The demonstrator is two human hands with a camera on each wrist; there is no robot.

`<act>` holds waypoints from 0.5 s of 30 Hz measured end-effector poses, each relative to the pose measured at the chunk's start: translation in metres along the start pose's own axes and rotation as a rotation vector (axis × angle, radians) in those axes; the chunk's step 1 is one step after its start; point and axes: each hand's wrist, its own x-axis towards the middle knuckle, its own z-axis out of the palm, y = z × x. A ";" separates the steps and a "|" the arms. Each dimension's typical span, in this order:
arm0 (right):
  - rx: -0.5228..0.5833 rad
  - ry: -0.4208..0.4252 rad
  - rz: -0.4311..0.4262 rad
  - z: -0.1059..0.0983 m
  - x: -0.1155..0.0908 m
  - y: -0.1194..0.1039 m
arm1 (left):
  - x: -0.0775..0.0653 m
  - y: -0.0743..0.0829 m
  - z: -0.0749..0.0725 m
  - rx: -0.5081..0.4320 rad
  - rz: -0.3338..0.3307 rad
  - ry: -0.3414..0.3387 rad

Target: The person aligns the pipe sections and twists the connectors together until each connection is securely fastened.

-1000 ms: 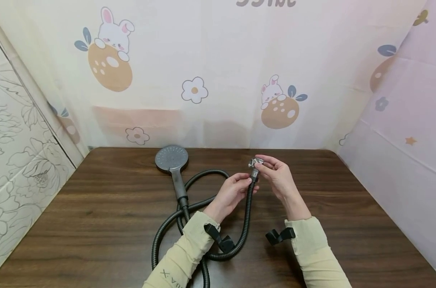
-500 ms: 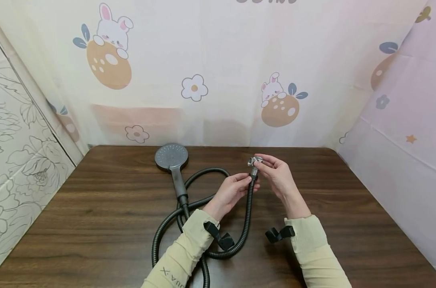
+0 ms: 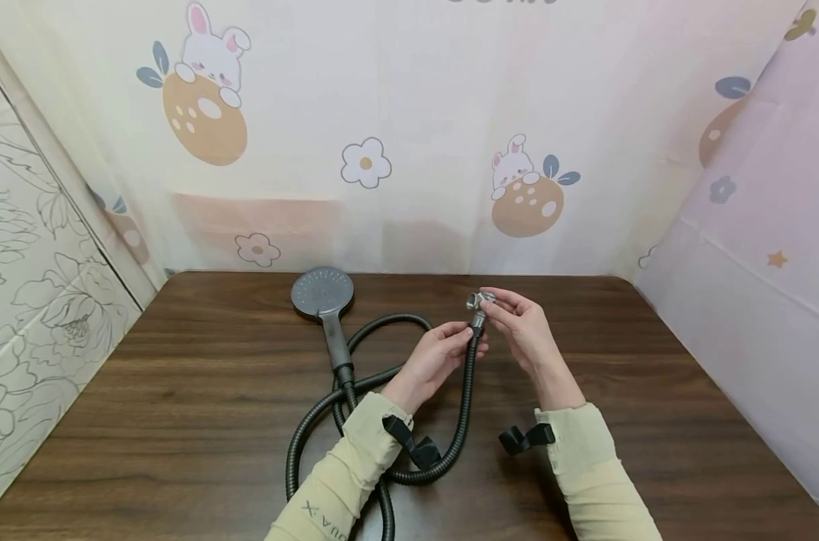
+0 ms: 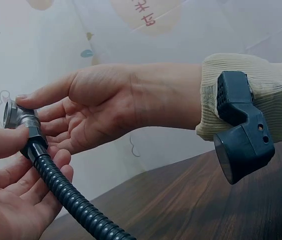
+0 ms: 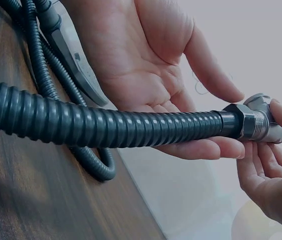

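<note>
Silvery metal fitting [image 3: 474, 302] pinched in its fingers, the right hand [image 3: 527, 334] faces the left hand [image 3: 431, 364], which grips the dark collar nut [image 5: 248, 122] just below, fingers under the black hose [image 3: 465, 409]; threads [image 5: 259, 124] show between nut and fitting, so the step appears to be working that joint, and the next move likely calls for turning one part while the other is held firm; beyond, loops of hose and a gray shower head [image 3: 322, 293] lie on the wooden table [image 3: 179, 421].
</note>
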 end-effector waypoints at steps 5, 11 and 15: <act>0.021 0.002 -0.010 0.000 -0.002 0.002 | -0.002 0.000 0.001 -0.028 -0.001 -0.008; 0.020 0.000 -0.018 -0.001 -0.002 0.002 | -0.002 -0.001 0.000 -0.017 0.012 -0.003; 0.016 0.001 -0.014 -0.001 -0.002 0.002 | -0.001 -0.002 -0.002 -0.008 0.021 -0.005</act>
